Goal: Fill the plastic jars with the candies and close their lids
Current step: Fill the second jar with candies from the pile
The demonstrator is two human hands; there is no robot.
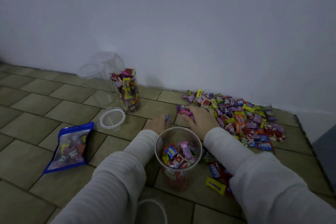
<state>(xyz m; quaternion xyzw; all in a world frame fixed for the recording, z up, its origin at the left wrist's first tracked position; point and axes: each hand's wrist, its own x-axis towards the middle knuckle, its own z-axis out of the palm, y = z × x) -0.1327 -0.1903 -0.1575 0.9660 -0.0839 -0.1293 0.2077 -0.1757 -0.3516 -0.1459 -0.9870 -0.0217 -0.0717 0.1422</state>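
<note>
A floor (36, 100) of tan tiles meets a pale wall. On it stand a partly filled clear jar (179, 158) nearest the camera and a full jar (127, 92) farther back. A loose lid (112, 118) lies beside the full jar, a blue candy bag (71, 146) lies flat to the left, and a heap of wrapped candies (241, 120) spreads along the wall at right.

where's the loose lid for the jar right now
In the head view, a clear lid lies flat on the tiled floor, left of centre, just in front of the full jar and right of the blue candy bag.
</note>
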